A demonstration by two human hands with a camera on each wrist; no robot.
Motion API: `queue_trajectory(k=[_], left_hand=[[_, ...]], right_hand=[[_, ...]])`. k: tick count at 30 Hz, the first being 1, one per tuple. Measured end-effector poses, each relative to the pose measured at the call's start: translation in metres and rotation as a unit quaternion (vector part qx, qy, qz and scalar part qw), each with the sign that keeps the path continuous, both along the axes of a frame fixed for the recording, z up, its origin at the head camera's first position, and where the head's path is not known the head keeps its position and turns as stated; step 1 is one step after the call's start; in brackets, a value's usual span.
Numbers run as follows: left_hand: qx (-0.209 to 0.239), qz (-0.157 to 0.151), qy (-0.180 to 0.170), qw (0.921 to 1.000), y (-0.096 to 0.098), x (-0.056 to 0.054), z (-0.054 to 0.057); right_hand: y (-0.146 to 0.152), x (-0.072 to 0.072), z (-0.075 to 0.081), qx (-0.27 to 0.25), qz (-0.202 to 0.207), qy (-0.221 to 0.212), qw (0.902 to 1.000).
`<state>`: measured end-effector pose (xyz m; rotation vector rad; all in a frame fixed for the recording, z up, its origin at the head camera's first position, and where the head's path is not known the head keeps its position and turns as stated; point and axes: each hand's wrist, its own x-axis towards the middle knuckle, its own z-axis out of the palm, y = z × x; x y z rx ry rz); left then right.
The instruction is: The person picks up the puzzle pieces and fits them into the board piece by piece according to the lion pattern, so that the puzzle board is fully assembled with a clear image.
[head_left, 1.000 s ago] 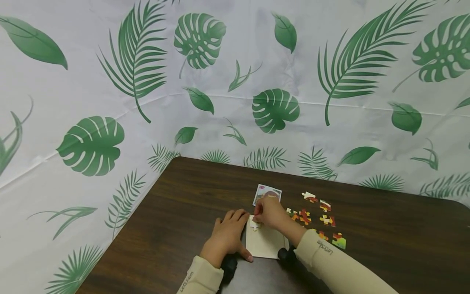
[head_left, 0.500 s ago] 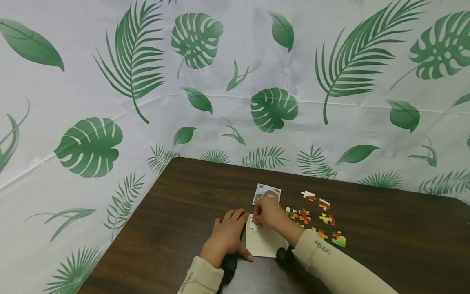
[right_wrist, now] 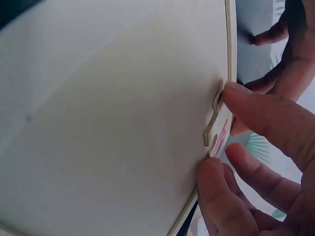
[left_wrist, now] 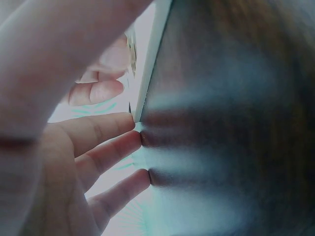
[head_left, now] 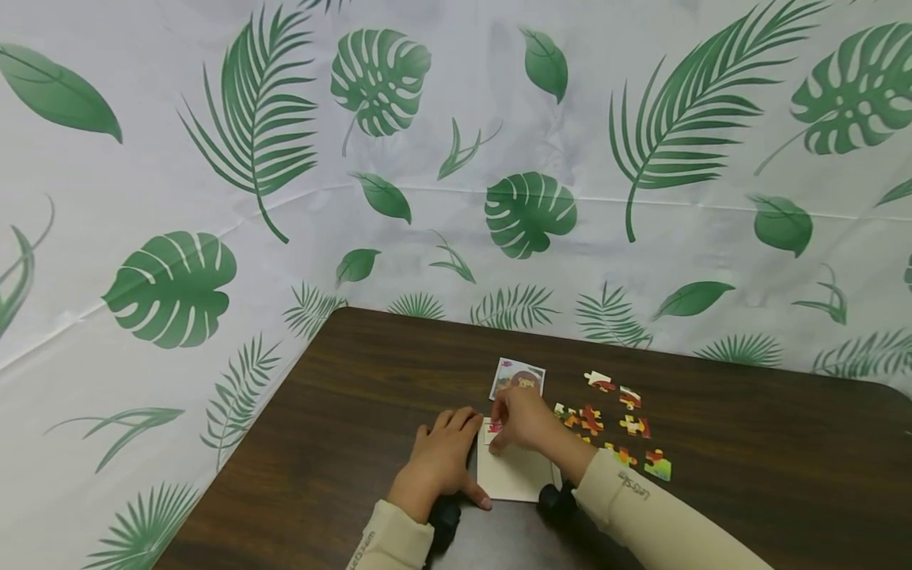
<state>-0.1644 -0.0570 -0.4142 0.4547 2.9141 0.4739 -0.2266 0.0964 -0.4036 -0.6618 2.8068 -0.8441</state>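
A pale square puzzle board (head_left: 516, 476) with a raised rim lies on the dark wooden table. In its far left corner sits a jigsaw piece (head_left: 492, 431) with a pink print. My right hand (head_left: 529, 418) holds this piece between thumb and fingers; in the right wrist view the thumb (right_wrist: 266, 110) is at one end of the piece (right_wrist: 211, 129) and a fingertip at the other. My left hand (head_left: 443, 453) lies spread along the board's left side. One left fingertip meets the board's edge (left_wrist: 147, 73), and two more rest on the table in the left wrist view.
Just beyond the board lies a picture card (head_left: 518, 374) with a lion on it. Several loose jigsaw pieces (head_left: 634, 426) in red, orange and green are scattered to the right. A leaf-printed cloth (head_left: 427, 261) hangs behind the table.
My right thumb has shifted toward me along the piece, and the grip has widened. The piece's pink print and more of the lion card now show. The left hand stays where it was.
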Motion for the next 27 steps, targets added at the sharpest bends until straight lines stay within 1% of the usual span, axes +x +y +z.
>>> queue_trajectory(k=[3, 12, 21, 27], left_hand=[[-0.002, -0.001, 0.001, 1.0000, -0.0002, -0.0003, 0.0009], [-0.006, -0.002, 0.008, 0.9999, 0.0001, 0.0007, 0.0008], [-0.005, -0.006, 0.018, 0.9998, -0.0008, 0.0029, 0.0017], [-0.006, -0.005, 0.014, 0.9999, -0.0004, 0.0015, 0.0025]], right_hand=[[-0.0001, 0.0012, 0.0025, 0.003, 0.003, -0.015, 0.9999], [-0.0013, 0.0049, 0.0012, -0.013, -0.005, -0.020, 0.9997], [-0.0033, 0.0063, -0.0012, -0.008, 0.010, 0.003, 0.9999], [0.0023, 0.0049, -0.0036, -0.019, 0.041, 0.049, 0.9978]])
